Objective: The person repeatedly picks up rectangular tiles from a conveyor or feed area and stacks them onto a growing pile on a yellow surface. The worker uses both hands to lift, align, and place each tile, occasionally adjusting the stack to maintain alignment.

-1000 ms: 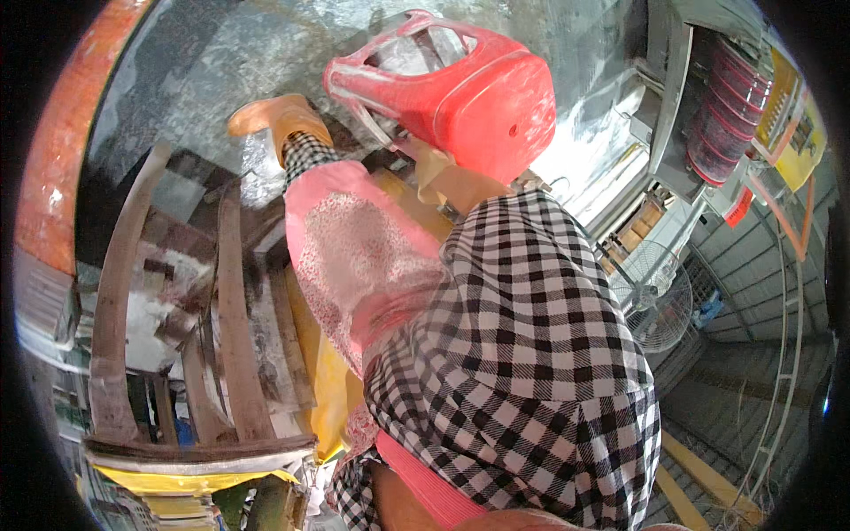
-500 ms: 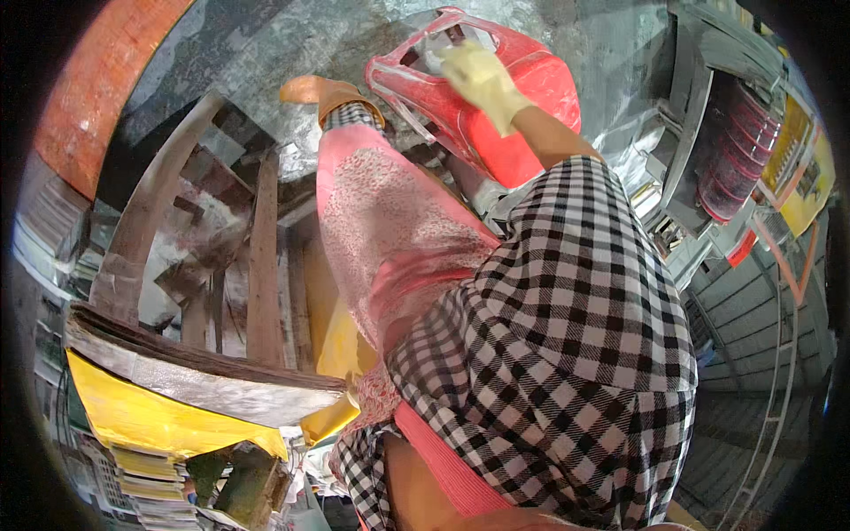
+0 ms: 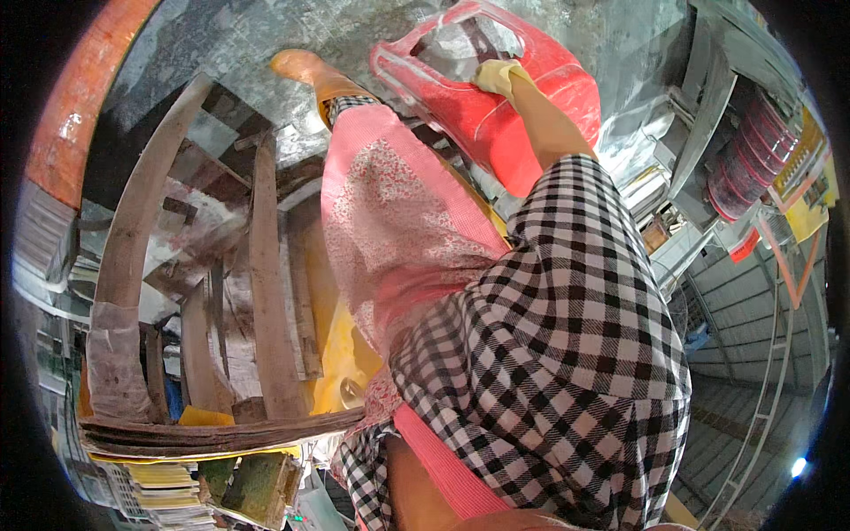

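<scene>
My right hand point(image 3: 501, 77), in a pale yellow glove, is at the inner edge of the large opening in a red plastic chair point(image 3: 531, 115). Its fingers bend over that edge, their tips partly hidden. White scuffs mark the chair's red surface. My bare right forearm point(image 3: 553, 124) reaches up to it from a black-and-white checked sleeve. Nowhere in the picture does my left hand show. A pink apron point(image 3: 398, 177) with a flowered panel hangs below me, and a foot in tan footwear point(image 3: 305, 66) stands on the floor left of the chair.
Worn wooden boards point(image 3: 274, 292) form a rack on the left, with a yellow sheet point(image 3: 341, 345) beside it. Below lie stacked papers point(image 3: 168, 496). A dark red ribbed drum point(image 3: 753, 159) stands at the right. Grey concrete floor point(image 3: 239, 35) spans the top.
My right hand has come down from over the chair's opening to its edge, the fingers now bent over it. The view has shifted; the chair appears slightly farther right.
</scene>
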Demonstrator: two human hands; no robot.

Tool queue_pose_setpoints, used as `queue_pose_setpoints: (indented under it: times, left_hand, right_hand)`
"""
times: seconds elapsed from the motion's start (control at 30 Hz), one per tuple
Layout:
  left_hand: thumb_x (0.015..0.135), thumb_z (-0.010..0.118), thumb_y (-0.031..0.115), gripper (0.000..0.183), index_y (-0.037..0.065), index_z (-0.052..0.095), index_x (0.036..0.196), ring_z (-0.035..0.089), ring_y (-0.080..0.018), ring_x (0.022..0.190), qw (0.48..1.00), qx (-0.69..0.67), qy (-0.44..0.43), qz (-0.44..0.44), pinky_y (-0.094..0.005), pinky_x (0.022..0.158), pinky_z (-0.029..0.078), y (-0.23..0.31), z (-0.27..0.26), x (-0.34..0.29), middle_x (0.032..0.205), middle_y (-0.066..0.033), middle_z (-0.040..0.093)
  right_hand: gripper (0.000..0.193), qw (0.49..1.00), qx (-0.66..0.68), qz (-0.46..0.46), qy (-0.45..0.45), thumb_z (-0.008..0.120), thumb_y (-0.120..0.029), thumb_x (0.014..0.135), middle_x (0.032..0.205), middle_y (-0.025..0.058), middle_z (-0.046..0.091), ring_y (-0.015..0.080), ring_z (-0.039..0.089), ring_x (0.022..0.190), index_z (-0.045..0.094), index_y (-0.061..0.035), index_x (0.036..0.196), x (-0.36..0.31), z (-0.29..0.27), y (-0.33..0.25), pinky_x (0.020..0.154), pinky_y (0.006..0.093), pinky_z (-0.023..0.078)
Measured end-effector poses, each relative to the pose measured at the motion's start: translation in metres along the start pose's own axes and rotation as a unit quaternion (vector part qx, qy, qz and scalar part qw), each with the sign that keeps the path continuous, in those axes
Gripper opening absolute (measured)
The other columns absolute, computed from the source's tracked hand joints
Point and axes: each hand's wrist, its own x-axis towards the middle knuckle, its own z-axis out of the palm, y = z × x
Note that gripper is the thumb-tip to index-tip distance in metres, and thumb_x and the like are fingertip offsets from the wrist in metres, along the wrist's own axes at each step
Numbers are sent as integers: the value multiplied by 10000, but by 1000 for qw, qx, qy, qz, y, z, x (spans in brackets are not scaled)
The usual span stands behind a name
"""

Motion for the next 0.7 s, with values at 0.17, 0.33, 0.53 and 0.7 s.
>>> queue_pose_setpoints:
  times: [0.17, 0.33, 0.53, 0.7]
  left_hand:
    - [977, 561, 323, 559, -70, 514, 1372, 490, -310, 1344, 1000, -31, -4, -5, -436, 1110, 407, -15, 9, 0, 1406, -236, 552]
    - [980, 559, 321, 560, -70, 511, 1378, 488, -307, 1346, 995, -99, 14, -1, -435, 1110, 408, -36, 19, -4, 1409, -235, 550]
    - [982, 558, 319, 562, -69, 509, 1386, 486, -305, 1349, 982, -184, 29, 7, -435, 1110, 408, -70, 30, 7, 1413, -234, 549]
    - [984, 556, 316, 563, -69, 506, 1392, 484, -303, 1351, 964, -233, 113, 58, -434, 1110, 409, -78, 20, 22, 1416, -234, 547]
  right_hand:
    - [478, 997, -18, -65, -28, 438, -348, 960, 1280, 170, 672, 353, 656, 1165, 659, -87, 1294, 0, -12, -2, 944, 502, 530]
    - [532, 996, 71, 51, -17, 551, -411, 929, 1415, 157, 584, 406, 554, 1288, 613, -100, 1357, 4, -24, -32, 1032, 596, 450]
    - [513, 998, -13, 46, 28, 468, -442, 985, 1388, 166, 598, 340, 567, 1287, 626, -98, 1331, -49, -40, -38, 1049, 493, 450]
    - [464, 990, -114, -43, -65, 520, -354, 956, 1405, 155, 588, 287, 618, 1226, 632, -84, 1316, -53, -54, -64, 952, 449, 525]
